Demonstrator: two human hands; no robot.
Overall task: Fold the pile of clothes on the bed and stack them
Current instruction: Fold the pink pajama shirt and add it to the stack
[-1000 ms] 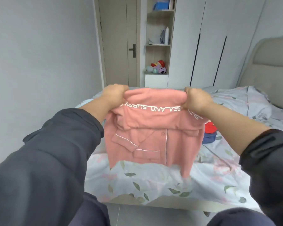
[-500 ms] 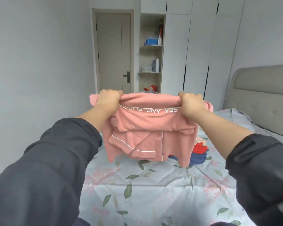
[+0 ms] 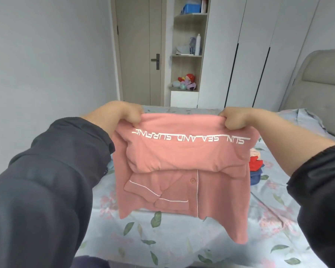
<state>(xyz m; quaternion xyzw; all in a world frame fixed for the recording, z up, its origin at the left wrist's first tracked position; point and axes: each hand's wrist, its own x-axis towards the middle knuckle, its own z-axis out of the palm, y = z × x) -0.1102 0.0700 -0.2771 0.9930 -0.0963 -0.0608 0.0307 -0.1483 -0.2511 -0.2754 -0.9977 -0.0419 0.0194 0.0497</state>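
**A:** How far along is it?

**B:** Early, I'd judge. The bed [image 3: 182, 248] lies below both hands, and no folded stack shows on it.

**A:** And the pink top [image 3: 182, 161]?

**B:** It's half-folded and hangs between the hands.

**A:** What's left?

**B:** A red and blue heap [image 3: 255, 167] below the right hand [image 3: 238, 118]. That hand and the left hand [image 3: 120, 115] each grip a top corner.

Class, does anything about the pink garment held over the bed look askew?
The pink pyjama top, gripped by the left hand and right hand, hangs unevenly: its right bottom corner droops lower, and its white lettering reads upside down.
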